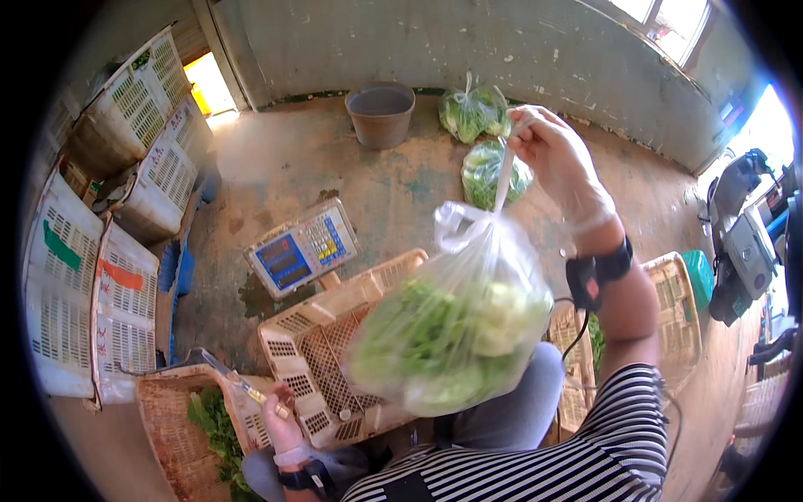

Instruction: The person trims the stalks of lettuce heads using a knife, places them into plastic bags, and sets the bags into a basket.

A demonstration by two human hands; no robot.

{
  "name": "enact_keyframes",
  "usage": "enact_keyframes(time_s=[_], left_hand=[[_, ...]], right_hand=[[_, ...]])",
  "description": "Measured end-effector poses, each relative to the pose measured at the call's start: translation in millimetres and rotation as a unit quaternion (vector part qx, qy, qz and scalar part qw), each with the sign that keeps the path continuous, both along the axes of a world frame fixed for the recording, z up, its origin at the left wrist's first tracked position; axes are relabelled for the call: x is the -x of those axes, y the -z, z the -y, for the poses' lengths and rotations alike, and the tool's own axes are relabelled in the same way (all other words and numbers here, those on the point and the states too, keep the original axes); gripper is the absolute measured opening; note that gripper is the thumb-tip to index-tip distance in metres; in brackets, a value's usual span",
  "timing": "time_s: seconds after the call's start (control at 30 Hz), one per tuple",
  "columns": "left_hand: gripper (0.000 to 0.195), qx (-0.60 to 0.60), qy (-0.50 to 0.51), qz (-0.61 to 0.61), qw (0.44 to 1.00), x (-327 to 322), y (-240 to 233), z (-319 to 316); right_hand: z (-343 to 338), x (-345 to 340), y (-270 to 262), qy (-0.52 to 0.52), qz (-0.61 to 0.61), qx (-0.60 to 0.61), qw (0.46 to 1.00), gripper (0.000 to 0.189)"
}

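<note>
My right hand (552,157), in a thin clear glove, is raised and grips one twisted handle of a clear plastic bag (495,245). The knotted bag hangs over a plastic crate (339,351), full of leafy green vegetables (426,351) with paler heads on the right; motion blurs it slightly. Low on the left, my left hand (282,423) holds a knife (260,395) by its light-coloured handle. Its blade points up and left, over the rim of another crate (169,420). Dark leafy greens (216,427) lie inside that crate.
Beyond the crate stands a digital scale's display and keypad (304,248). A grey bucket (381,116) and tied bags of greens (467,113) sit near the wall. Stacked white crates (125,301) line the left side; more crates (671,320) and a scooter (746,245) are right.
</note>
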State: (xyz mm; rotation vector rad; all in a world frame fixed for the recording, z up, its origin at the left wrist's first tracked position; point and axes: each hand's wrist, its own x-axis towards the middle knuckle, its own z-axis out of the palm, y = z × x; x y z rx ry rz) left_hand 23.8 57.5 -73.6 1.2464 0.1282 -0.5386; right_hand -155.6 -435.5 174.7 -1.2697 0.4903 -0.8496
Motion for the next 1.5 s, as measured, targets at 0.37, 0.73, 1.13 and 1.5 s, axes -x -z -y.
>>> enact_keyframes(time_s=[0.37,0.73,1.13,1.5], left_hand=[[0.015,-0.066,-0.014,0.001,0.998,7,-17,17],[0.016,-0.119,0.151,0.128,0.973,55,-47,13],[0.027,-0.454,0.168,0.117,0.867,169,-103,-276],[0.067,-0.711,-0.089,-0.185,0.673,309,90,-363]], right_hand=[[233,-30,86,0.392,-0.346,0.408,0.748,0.017],[-228,-79,185,-0.478,-0.199,0.119,0.847,0.056],[-341,-12,222,-0.282,-0.009,-0.288,0.915,0.018],[-381,15,204,-0.311,-0.080,-0.199,0.926,0.016]])
